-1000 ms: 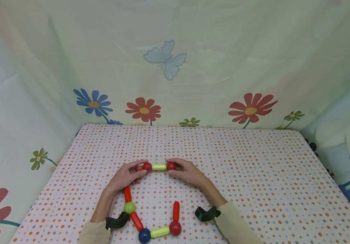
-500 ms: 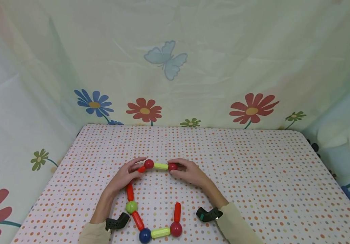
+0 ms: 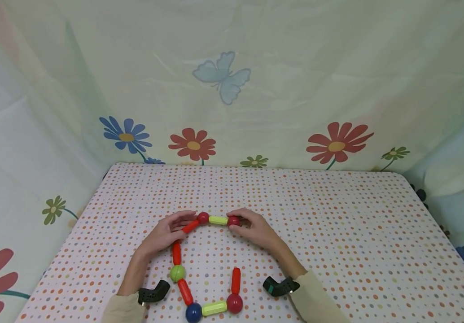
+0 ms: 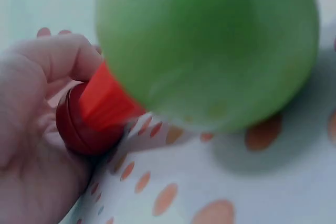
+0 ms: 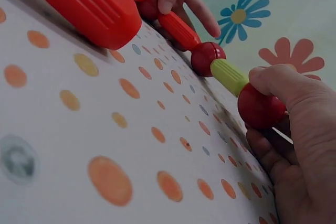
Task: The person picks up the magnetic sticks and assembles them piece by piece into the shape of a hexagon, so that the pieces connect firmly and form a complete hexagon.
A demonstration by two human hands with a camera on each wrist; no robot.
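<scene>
A chain of toy rods and balls curves over the table. My left hand grips a red ball where two red rods join; the head view hides that ball. From it, a red rod reaches another red ball, and a yellow-green rod follows. My right hand pinches the red end ball between thumb and fingers. Toward me, the chain continues through a red rod, a green ball, another red rod and a blue ball.
Near the front, a yellow-green rod links the blue ball to a red ball. From this ball an upright-pointing red rod extends away from me, its far end free. A dotted cloth covers the table; a flowered curtain hangs behind.
The far part of the chain has shifted right with my right hand. My left fingers have come off the far red ball, exposing the red rod beside it. The green ball has moved slightly right.
</scene>
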